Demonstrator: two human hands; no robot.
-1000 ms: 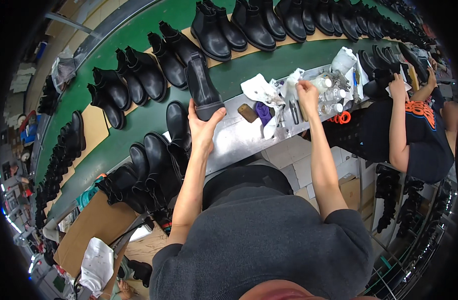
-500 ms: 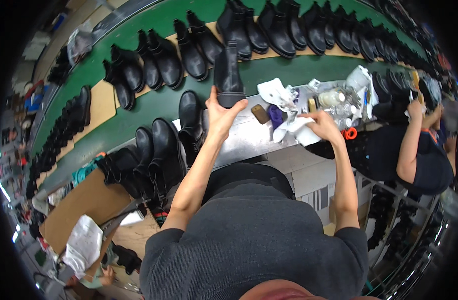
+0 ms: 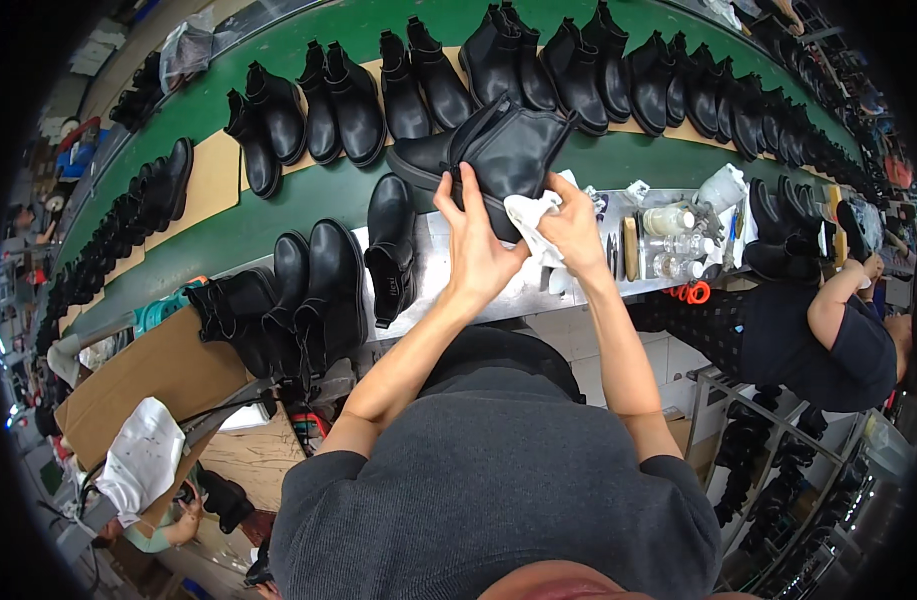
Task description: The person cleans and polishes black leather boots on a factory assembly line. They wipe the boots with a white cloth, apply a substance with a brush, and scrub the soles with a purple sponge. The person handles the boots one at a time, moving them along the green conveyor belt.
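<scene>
A black leather ankle boot (image 3: 518, 150) is held up in front of me, tilted on its side with its toe to the left. My left hand (image 3: 473, 245) grips it from below, fingers closed along the sole and side. My right hand (image 3: 576, 235) pinches a crumpled white cloth (image 3: 534, 220) against the boot near its heel. Just left of my left hand, a single black boot (image 3: 391, 235) lies on the metal worktop (image 3: 433, 265), toe pointing away.
Rows of black boots (image 3: 358, 105) stand on cardboard along the green surface (image 3: 328, 195). Several more boots (image 3: 328, 290) lie at the left. Clear bottles (image 3: 670, 245), a wooden-handled tool (image 3: 630, 248) and an orange ring (image 3: 694, 291) sit right, near a co-worker (image 3: 828, 325).
The boot has turned from upright onto its side. My right hand has moved left from the worktop and brought the white cloth onto the boot.
</scene>
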